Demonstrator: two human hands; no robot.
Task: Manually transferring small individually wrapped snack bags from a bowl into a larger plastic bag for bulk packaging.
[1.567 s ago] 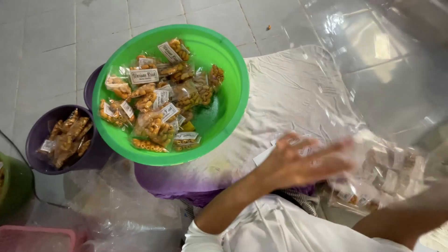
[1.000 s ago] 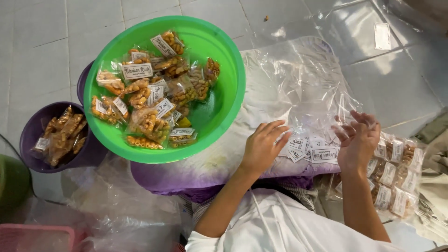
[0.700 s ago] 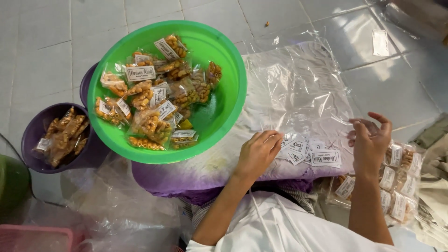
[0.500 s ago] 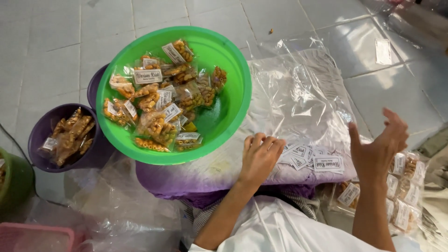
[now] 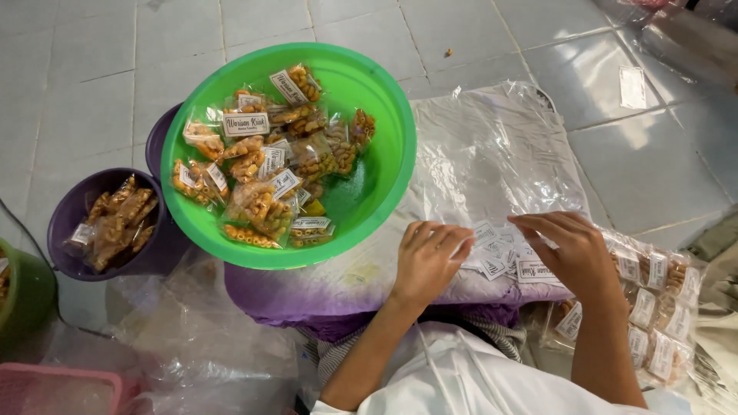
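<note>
Two hands over small white paper labels (image 5: 507, 257): left hand (image 5: 430, 261) curled, fingertips pressing them; right hand (image 5: 569, 250) spread flat. Best lift one label cleanly, I'd say.

Fingertips of the left hand (image 5: 429, 260) curled under, out of sight. Small white paper labels (image 5: 500, 253) partly covered by both hands; print on them too small to tell. Right hand (image 5: 567, 253) laid over more labels, grip not to be made out. Packed snack bags (image 5: 653, 307) at the right partly hidden behind the right forearm. Dark green bucket (image 5: 23, 300) cut off by the left edge. Pink basket (image 5: 54, 388) cut by the bottom edge.
</note>
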